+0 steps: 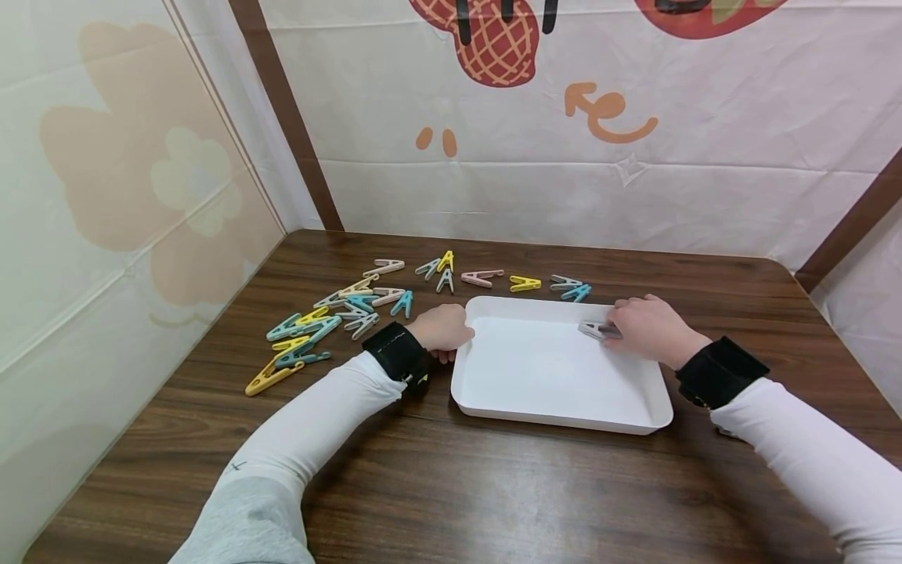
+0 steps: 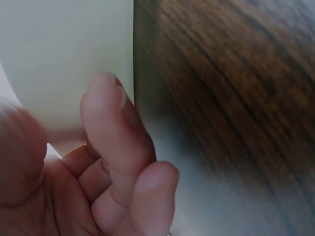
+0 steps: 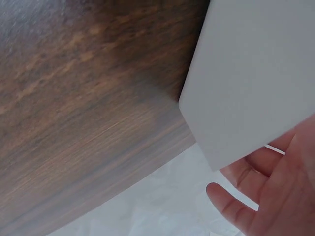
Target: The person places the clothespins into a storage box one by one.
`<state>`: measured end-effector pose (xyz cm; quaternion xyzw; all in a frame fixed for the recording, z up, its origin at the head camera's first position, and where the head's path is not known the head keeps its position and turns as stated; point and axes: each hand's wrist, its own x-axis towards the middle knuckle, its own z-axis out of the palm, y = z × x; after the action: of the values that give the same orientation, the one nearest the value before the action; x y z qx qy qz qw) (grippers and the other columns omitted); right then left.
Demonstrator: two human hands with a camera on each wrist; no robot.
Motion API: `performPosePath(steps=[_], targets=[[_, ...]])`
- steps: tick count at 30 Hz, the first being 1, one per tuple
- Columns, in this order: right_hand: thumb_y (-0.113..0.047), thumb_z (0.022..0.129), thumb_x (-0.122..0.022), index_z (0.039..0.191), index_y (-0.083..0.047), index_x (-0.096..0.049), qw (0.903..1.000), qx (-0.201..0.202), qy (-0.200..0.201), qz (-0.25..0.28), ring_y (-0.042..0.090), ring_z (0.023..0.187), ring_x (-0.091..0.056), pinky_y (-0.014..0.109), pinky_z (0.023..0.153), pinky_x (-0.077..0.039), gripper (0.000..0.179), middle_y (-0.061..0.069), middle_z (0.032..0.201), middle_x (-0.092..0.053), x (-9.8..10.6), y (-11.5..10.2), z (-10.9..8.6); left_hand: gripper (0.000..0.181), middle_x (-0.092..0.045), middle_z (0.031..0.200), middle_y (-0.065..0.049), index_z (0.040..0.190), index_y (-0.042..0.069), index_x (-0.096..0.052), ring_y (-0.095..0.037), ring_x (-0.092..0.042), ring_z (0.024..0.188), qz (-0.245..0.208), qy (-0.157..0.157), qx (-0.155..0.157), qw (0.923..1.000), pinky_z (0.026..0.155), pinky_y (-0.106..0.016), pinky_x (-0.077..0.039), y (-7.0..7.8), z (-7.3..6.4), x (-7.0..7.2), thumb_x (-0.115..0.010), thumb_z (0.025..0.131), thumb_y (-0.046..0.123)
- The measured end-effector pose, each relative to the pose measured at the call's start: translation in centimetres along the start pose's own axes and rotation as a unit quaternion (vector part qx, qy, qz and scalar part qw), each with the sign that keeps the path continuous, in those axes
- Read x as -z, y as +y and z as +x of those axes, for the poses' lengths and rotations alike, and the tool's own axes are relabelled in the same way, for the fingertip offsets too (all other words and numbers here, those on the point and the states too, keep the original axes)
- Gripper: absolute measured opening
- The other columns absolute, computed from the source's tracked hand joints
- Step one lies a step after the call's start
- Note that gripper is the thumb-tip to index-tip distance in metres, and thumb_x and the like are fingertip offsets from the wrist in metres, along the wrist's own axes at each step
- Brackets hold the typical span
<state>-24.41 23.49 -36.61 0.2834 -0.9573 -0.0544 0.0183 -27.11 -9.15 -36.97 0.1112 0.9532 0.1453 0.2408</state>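
Observation:
A shallow white tray (image 1: 550,368) stands on the wooden table. At its left rim my left hand (image 1: 442,329) grips the edge, and the left wrist view shows a fingertip (image 2: 106,93) against the outer wall. Over the far right part of the tray, my right hand (image 1: 644,329) holds a grey clothespin (image 1: 597,330) by one end; the rest of the pin points left over the tray floor. In the right wrist view the tray's outer wall (image 3: 246,83) hides the clothespin and some of the fingers (image 3: 229,204).
Many loose clothespins in yellow, teal, grey and pink lie left of the tray, among them a large yellow one (image 1: 271,376). Behind the tray are a pink clothespin (image 1: 482,277), a yellow one (image 1: 524,283) and a blue one (image 1: 576,294). A printed curtain (image 1: 528,188) hangs behind the table.

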Motion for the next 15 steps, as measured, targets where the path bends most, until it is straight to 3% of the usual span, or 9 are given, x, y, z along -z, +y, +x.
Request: performPosePath(steps=[9,15], targets=[[-0.029,0.082,-0.078,0.097,-0.002,-0.067,0.9997,-0.007,0.012,0.019,0.020,0.068,-0.056,0.036,0.061,-0.044,0.033,0.004,0.078,-0.058,0.0,0.3,-0.1,0.033,-0.064,0.057,-0.005,0.079,0.004,-0.063,-0.016,-0.059,0.046,0.005,0.006,-0.011,0.9999,0.045,-0.029,-0.048,-0.1,0.1,-0.2,-0.047,0.101,0.022],[-0.029,0.084,-0.076,0.101,-0.002,-0.068,0.9982,-0.017,0.026,0.051,0.018,0.069,-0.055,0.036,0.062,-0.043,0.032,0.003,0.082,-0.059,1.1,0.5,-1.0,0.033,-0.064,0.058,-0.005,0.078,0.004,-0.064,-0.017,-0.060,0.047,0.010,0.009,-0.012,0.9998,0.046,-0.029,-0.048,-0.1,0.0,-0.2,-0.047,0.101,0.022]])
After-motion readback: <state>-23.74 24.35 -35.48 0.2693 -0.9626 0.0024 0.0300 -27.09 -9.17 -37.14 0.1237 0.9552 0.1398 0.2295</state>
